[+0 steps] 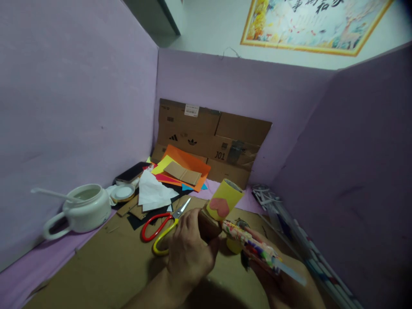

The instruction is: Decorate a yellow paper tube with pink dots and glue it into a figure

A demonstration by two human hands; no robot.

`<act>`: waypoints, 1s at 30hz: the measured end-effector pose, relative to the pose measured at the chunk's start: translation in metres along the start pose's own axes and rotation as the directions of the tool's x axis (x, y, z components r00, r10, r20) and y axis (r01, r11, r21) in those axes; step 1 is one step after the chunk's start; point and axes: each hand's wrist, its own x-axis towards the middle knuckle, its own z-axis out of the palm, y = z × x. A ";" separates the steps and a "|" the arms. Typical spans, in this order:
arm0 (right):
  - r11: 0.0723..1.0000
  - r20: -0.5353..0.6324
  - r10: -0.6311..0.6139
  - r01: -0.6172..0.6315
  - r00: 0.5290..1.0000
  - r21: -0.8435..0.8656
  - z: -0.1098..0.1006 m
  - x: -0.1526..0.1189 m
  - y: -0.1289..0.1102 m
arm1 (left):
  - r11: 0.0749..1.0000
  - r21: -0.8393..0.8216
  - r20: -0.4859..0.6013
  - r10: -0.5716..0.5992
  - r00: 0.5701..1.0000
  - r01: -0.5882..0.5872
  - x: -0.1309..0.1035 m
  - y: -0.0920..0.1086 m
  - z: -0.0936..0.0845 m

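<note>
My left hand (193,246) is closed round a brown piece, its fingers wrapped about it. A yellow paper tube (232,194) with a red heart (219,207) rises tilted from the top of that brown piece (208,223). In my right hand (277,266) is a colourful patterned glue gun (254,245) with a translucent stick out of its rear; its front end points at the base of the tube. Another yellow piece (234,245) shows partly behind the glue gun. Red-and-yellow-handled scissors (175,217) lie open beside my left hand.
A white pot (88,212) with a stick in it stands left. Behind are white paper (155,191), orange paper (186,159), cardboard scraps (183,173) and a dark phone-like object (132,171). A cardboard sheet (206,137) leans at the back. Long strips (309,244) line the right wall.
</note>
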 end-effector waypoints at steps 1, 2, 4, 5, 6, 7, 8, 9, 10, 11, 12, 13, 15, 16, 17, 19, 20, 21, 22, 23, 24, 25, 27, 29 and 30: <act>1.000 0.002 0.001 -0.001 1.000 0.006 0.000 0.000 0.001 | 1.000 -0.003 -0.003 0.006 1.000 -0.006 0.000 0.000 0.000; 1.000 0.001 0.004 -0.004 1.000 0.010 0.000 0.000 0.001 | 1.000 -0.006 -0.003 0.008 1.000 -0.008 0.000 0.000 0.000; 1.000 0.003 0.020 -0.020 1.000 0.015 0.000 0.000 0.001 | 1.000 -0.010 0.008 -0.001 1.000 0.001 0.000 -0.001 0.000; 0.999 0.004 0.030 -0.031 1.000 0.017 0.000 0.001 0.000 | 1.000 -0.012 0.012 -0.006 1.000 0.006 0.000 -0.001 0.000; 0.999 0.001 0.039 -0.039 0.999 0.021 -0.001 0.001 -0.001 | 1.000 -0.013 0.014 -0.006 1.000 0.006 0.000 -0.002 0.001; 0.999 -0.006 0.042 -0.042 0.999 0.026 -0.001 0.002 -0.002 | 1.000 -0.013 0.016 -0.002 1.000 0.003 0.000 -0.002 0.001; 0.999 -0.011 0.041 -0.041 0.999 0.028 -0.001 0.002 -0.003 | 1.000 -0.015 0.015 0.003 1.000 -0.003 0.000 -0.002 0.001; 0.999 -0.017 0.039 -0.038 0.999 0.028 -0.002 0.003 -0.004 | 1.000 -0.018 0.017 0.009 1.000 -0.008 -0.001 -0.003 0.001; 0.999 -0.022 0.034 -0.034 0.999 0.024 -0.002 0.004 -0.005 | 1.000 -0.023 0.020 0.011 1.000 -0.010 -0.001 -0.003 0.001; 0.999 -0.029 0.031 -0.031 0.999 0.021 -0.003 0.004 -0.006 | 1.000 -0.030 0.024 0.008 1.000 -0.007 -0.002 -0.003 0.001; 0.999 -0.035 0.027 -0.026 0.999 0.020 -0.003 0.005 -0.006 | 0.999 -0.037 0.030 0.002 1.000 -0.001 -0.002 -0.003 0.001; 1.000 -0.040 0.021 -0.020 0.999 0.022 -0.003 0.006 -0.007 | 0.999 -0.045 0.035 -0.007 0.999 0.009 -0.002 -0.002 0.000; 0.999 -0.037 0.005 -0.003 0.999 0.035 -0.004 0.007 -0.009 | 0.997 -0.067 0.055 -0.036 0.998 0.040 -0.001 -0.001 0.000; 0.999 -0.035 -0.004 0.005 0.999 0.039 -0.005 0.007 -0.010 | 0.994 -0.083 0.069 -0.062 0.996 0.068 -0.001 -0.001 -0.001; 0.999 -0.040 -0.010 0.011 0.999 0.042 -0.005 0.007 -0.010 | 0.989 -0.105 0.091 -0.097 0.991 0.106 0.001 -0.001 -0.002; 0.999 -0.072 0.002 0.001 0.997 0.045 -0.006 0.006 -0.011 | 0.964 -0.173 0.156 -0.175 0.972 0.201 0.004 -0.001 -0.005; 0.998 -0.101 0.025 -0.020 0.995 0.054 -0.006 0.005 -0.012 | 0.944 -0.221 0.198 -0.203 0.959 0.246 0.006 -0.001 -0.007; 0.996 -0.136 0.071 -0.062 0.988 0.068 -0.006 0.004 -0.012 | 0.916 -0.278 0.244 -0.223 0.944 0.288 0.008 -0.001 -0.008; 0.988 -0.165 0.139 -0.125 0.976 0.092 -0.007 0.003 -0.012 | 0.880 -0.345 0.290 -0.231 0.929 0.327 0.010 -0.001 -0.010; 0.973 -0.184 0.213 -0.192 0.960 0.128 -0.008 0.002 -0.012 | 0.830 -0.421 0.338 -0.230 0.913 0.365 0.011 -0.002 -0.012; 0.952 -0.198 0.285 -0.252 0.938 0.173 -0.009 0.002 -0.012 | 0.764 -0.502 0.387 -0.221 0.895 0.405 0.013 -0.002 -0.013; 0.928 -0.205 0.343 -0.296 0.917 0.228 -0.011 0.002 -0.013 | 0.683 -0.580 0.437 -0.200 0.877 0.445 0.014 -0.002 -0.014; 0.878 -0.207 0.412 -0.327 0.887 0.349 -0.012 0.004 -0.014 | 0.496 -0.702 0.515 -0.142 0.845 0.511 0.015 -0.003 -0.014; 0.829 -0.201 0.456 -0.332 0.867 0.449 -0.012 0.007 -0.015 | 0.334 -0.769 0.549 -0.093 0.831 0.546 0.016 -0.003 -0.014; 0.809 -0.196 0.474 -0.337 0.858 0.482 -0.012 0.007 -0.016 | 0.271 -0.790 0.551 -0.078 0.830 0.550 0.017 -0.003 -0.014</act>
